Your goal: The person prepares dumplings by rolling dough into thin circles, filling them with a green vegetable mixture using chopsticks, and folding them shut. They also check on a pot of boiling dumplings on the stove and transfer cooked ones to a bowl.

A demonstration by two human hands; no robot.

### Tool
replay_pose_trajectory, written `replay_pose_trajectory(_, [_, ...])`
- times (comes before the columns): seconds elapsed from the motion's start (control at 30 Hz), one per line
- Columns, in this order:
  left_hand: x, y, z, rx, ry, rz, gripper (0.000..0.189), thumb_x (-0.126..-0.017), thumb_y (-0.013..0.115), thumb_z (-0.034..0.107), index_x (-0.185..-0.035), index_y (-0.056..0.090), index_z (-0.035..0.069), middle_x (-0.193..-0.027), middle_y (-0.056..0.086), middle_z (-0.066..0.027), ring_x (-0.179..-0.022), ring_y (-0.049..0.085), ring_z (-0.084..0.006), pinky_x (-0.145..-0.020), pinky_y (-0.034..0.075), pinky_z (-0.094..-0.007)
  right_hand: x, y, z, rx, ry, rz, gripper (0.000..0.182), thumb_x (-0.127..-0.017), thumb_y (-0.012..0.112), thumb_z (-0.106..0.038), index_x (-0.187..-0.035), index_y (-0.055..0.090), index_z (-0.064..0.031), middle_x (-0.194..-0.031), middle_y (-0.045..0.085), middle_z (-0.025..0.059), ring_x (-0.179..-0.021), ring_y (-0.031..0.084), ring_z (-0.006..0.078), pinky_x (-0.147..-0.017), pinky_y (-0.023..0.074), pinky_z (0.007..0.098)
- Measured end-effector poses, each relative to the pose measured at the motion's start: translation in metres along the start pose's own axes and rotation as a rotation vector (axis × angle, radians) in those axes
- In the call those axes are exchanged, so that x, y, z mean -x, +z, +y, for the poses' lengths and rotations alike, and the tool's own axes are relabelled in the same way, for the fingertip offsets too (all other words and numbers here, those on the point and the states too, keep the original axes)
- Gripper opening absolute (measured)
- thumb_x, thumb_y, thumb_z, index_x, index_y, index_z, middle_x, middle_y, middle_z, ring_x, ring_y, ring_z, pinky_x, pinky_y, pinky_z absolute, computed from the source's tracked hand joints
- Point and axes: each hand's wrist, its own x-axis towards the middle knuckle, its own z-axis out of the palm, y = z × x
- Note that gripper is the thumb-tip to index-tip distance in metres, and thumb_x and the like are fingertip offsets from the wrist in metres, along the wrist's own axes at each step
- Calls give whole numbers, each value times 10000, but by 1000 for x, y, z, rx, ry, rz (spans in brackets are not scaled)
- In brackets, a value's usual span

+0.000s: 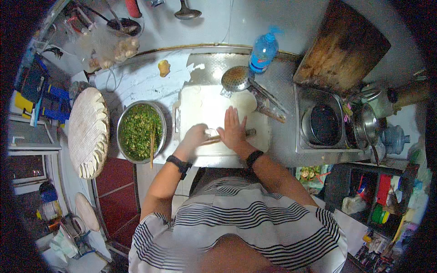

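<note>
A white cutting board point(191, 105) lies on the counter before me. Over its front part, my left hand point(197, 137) is curled at a small piece of white dough point(211, 132), and its fingers are blurred. My right hand point(233, 128) lies flat with its fingers extended, pressing on a wooden rolling pin point(251, 132) whose right end sticks out beyond the palm. A pale lump of dough point(244, 101) sits at the board's back right. To the left stands a metal bowl of chopped green filling point(140, 131), with chopsticks point(152, 146) in it. Farther left, a round tray point(83, 133) carries folded dumplings point(94, 160) along its edge.
A perforated skimmer point(236, 79) lies behind the board, near a blue pump bottle point(264, 53). A sink point(298, 117) holding a metal pot point(322, 124) is at the right, below a leaning wooden board point(341, 47). A yellowish lump point(164, 68) lies at the back left.
</note>
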Motion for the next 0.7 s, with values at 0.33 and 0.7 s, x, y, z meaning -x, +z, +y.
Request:
replay_pose_trajectory(0.33, [-67,-16,52,506,-11,-48,296,-741,636,92,-1031,601,41,-982,621,-155,-897,594,-267,-812,449,-323,69,9,15,-214,-72,-103,884,-737,627,-323,-1319,119,107,-1389,120,292,-1293,142,418,-1033,147,522])
replay_pose_trajectory(0.7, [-101,-30,-15,-258,-387,596,326,-680,683,268,-886,599,30,-852,604,-144,-826,555,-334,-744,436,-425,58,-2,14,-166,-84,7,776,-741,625,-322,-1305,238,45,-1371,240,222,-1219,306,351,-971,238,504])
